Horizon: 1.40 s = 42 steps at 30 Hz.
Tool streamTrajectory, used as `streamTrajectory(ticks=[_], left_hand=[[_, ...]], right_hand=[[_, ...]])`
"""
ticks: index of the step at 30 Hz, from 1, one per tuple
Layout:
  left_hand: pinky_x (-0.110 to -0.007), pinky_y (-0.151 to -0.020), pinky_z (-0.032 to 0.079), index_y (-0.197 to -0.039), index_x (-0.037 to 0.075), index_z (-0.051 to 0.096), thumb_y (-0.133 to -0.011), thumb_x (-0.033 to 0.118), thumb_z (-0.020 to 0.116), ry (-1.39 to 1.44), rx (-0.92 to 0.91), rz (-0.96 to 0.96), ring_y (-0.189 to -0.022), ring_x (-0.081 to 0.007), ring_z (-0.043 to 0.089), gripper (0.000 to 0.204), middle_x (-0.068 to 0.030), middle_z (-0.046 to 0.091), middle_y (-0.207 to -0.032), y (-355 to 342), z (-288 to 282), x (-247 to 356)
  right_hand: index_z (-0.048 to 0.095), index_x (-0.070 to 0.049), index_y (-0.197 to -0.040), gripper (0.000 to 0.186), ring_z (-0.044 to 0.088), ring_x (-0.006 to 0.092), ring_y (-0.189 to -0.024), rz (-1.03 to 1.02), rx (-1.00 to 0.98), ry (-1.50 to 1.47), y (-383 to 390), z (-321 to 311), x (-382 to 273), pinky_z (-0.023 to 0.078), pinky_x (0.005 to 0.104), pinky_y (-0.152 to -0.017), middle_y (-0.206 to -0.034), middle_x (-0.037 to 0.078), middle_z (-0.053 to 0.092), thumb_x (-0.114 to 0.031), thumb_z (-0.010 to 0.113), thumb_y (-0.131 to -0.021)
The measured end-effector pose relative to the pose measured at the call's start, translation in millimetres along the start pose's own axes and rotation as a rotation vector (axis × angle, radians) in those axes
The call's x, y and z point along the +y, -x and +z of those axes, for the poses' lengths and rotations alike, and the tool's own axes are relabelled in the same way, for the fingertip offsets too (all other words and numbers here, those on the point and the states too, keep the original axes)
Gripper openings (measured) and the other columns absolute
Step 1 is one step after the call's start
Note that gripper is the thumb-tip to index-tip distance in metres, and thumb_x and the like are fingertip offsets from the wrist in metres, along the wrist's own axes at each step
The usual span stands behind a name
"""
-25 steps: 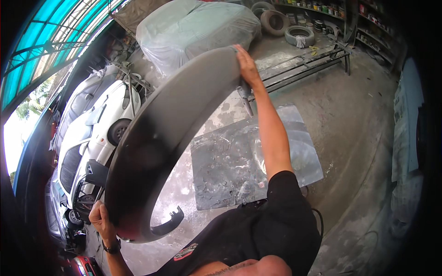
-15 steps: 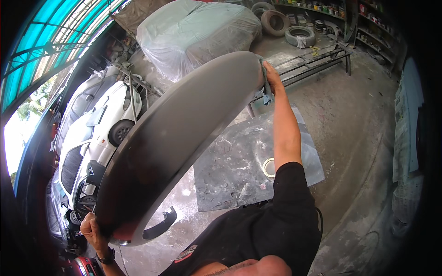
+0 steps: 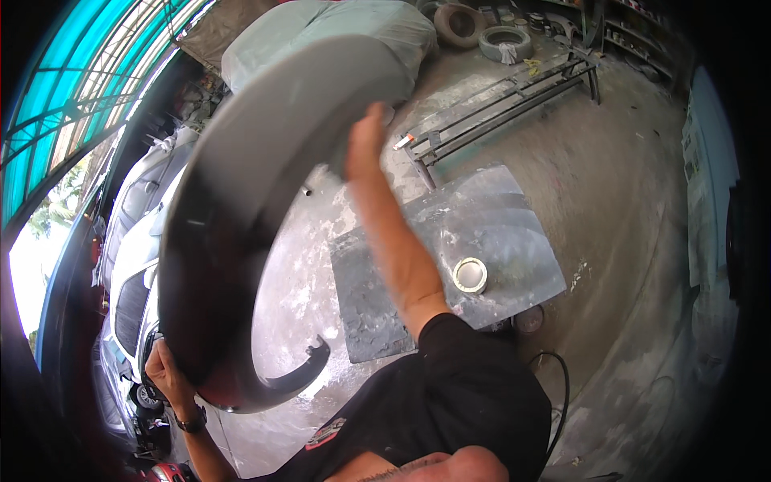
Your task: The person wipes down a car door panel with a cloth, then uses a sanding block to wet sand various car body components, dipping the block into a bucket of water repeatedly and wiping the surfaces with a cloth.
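Observation:
A large, curved, dark grey car bumper (image 3: 241,136) is held up in front of me, slanting from lower left to upper middle. Its narrow lower end curls round to a notched tip beside the panel. My left hand (image 3: 167,371), with a dark watch at the wrist, is closed on the bumper's lower left edge. My right hand (image 3: 365,149) is raised at the bumper's upper right side, close to its inner edge. Motion smears its fingers, and whether it touches the bumper or holds anything is unclear.
A grey flat panel (image 3: 369,321) lies beyond my right arm, bearing a round pale-rimmed container (image 3: 458,275). Behind it stands a low metal frame (image 3: 514,108). A plastic-covered car (image 3: 265,48) and tyres (image 3: 503,38) are at the back. White cars (image 3: 128,269) line the left; a black hose (image 3: 565,394) lies right.
The bumper has swung more upright and leftward. My right hand has moved left and inward from its far upper end; the greyish cloth seen under it before is no longer distinct.

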<state>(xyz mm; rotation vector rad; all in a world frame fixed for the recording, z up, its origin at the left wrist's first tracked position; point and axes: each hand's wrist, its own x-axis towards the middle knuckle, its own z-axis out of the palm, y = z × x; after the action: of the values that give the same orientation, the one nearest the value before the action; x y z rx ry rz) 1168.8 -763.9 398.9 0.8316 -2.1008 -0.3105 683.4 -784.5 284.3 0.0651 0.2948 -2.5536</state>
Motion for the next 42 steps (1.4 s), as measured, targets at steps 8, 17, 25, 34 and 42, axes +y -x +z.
streamTrajectory(ticks=[8,17,25,34,42], left_hand=[[-0.022,-0.058,0.040,-0.083,0.001,0.064,-0.109,0.031,0.047,0.182,0.030,-0.095,-0.063,-0.0021,0.050,0.043,0.0028,0.064,-0.074,-21,-33,-6],[-0.021,-0.056,0.037,-0.081,0.005,0.064,-0.108,0.031,0.050,0.207,0.104,-0.100,-0.063,-0.0006,0.048,0.040,0.0040,0.063,-0.073,-12,-61,-2],[-0.023,-0.054,0.024,-0.071,0.010,0.046,-0.108,0.032,0.050,0.149,0.046,-0.108,-0.060,-0.0002,0.032,0.044,0.0101,0.043,-0.065,-3,-107,-27],[-0.022,-0.053,0.025,-0.077,0.006,0.057,-0.108,0.034,0.050,0.103,-0.050,-0.053,-0.060,0.0009,0.034,0.042,0.0111,0.046,-0.067,16,-142,-65],[-0.022,-0.056,0.025,-0.073,0.004,0.054,-0.108,0.029,0.050,0.088,0.030,-0.095,-0.063,0.0002,0.034,0.043,0.0095,0.045,-0.066,22,-128,-79]], right_hand=[[0.053,0.006,-0.133,0.066,0.062,0.0241,-0.111,0.119,-0.243,-0.110,28,59,-3,0.049,0.0354,-0.098,-0.124,0.013,0.064,-0.053,0.040,-0.105],[0.060,-0.001,-0.117,0.043,0.066,0.0281,-0.086,0.042,-0.514,-0.318,-156,-50,-74,0.057,0.0417,-0.077,-0.103,0.013,0.067,-0.032,0.035,-0.101],[0.064,0.002,-0.117,0.043,0.072,0.0251,-0.092,0.217,-0.332,0.157,-138,-87,-137,0.059,0.0390,-0.084,-0.106,0.015,0.072,-0.032,0.040,-0.107],[0.066,0.001,-0.115,0.043,0.072,0.0226,-0.091,0.246,-0.442,0.267,-200,-115,-169,0.060,0.0380,-0.080,-0.107,0.014,0.073,-0.033,0.041,-0.108],[0.063,0.008,-0.120,0.050,0.067,0.0336,-0.106,-0.359,0.535,0.665,-238,-105,-221,0.052,0.0432,-0.092,-0.118,0.021,0.068,-0.036,0.045,-0.102]])
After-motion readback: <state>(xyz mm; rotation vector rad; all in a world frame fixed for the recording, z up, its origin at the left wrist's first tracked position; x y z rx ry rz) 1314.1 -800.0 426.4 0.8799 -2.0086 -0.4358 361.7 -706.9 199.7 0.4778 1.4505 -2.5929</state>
